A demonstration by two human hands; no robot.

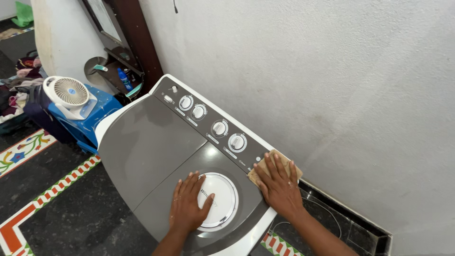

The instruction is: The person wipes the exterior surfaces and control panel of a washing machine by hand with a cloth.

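Note:
A grey and white twin-tub washing machine stands against the wall, with several round knobs along its dark control panel. My left hand lies flat with fingers spread on the smaller grey lid, partly over its round white window. My right hand presses a tan cloth flat onto the near end of the control panel. The cloth shows only past my fingertips.
A white wall runs behind the machine. A small white fan sits on a blue stool at the left, beside a dark wooden shelf with bottles. Clothes lie further left. The dark floor has a coloured border.

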